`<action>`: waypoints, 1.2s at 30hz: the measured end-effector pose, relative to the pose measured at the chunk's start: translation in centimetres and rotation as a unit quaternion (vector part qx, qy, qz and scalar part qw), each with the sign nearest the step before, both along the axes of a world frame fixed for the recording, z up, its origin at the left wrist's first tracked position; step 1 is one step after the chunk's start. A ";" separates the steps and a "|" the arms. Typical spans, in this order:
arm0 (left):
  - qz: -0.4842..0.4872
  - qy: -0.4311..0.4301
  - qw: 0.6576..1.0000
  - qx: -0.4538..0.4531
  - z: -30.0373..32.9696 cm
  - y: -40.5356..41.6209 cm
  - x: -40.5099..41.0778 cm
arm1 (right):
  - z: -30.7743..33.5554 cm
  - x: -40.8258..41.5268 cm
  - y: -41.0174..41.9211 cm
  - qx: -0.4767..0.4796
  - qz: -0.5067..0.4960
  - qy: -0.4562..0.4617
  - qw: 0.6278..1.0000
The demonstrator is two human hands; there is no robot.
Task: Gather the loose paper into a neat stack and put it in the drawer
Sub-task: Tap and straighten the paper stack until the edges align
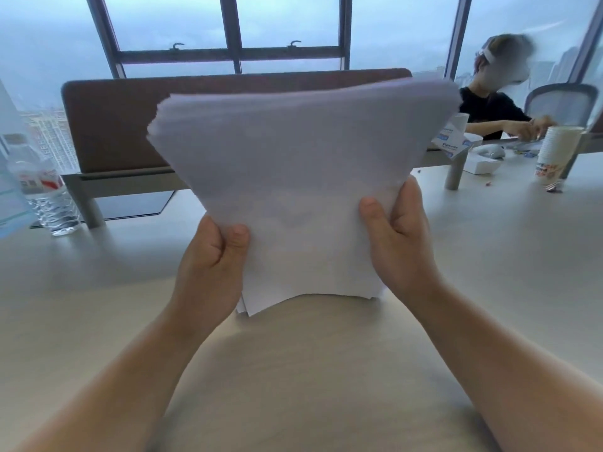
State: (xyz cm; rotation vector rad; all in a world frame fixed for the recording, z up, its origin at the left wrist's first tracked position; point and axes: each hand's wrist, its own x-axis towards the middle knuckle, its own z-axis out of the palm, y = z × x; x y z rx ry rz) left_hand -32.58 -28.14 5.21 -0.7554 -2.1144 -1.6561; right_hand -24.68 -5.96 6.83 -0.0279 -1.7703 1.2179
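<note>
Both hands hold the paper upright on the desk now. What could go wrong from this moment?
1. The paper stack is not yet even: sheets stick out at its lower left corner and top edge, so some may slip or bend.
2. The left hand and right hand grip only low on the sides, so the top may fan out.
3. No drawer is visible.

White paper stack point(303, 177), upright, lower edge seemingly touching the desk point(310, 370), edges slightly uneven

fingers of both hands behind the paper stack point(303, 177), water bottle point(42, 187) half cut off at left
</note>
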 end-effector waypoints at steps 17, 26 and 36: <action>-0.029 0.005 0.997 0.074 1.4 0.0 1.5 | 0.2 0.3 -0.7 -0.009 0.046 0.008 0.999; -0.106 -0.057 0.980 0.156 0.8 0.0 0.8 | 0.1 -0.1 -0.5 -0.022 0.066 0.014 0.997; 0.033 -0.041 0.992 0.113 0.9 -0.5 -0.1 | -1.2 -1.3 0.9 -0.091 0.145 -0.096 0.980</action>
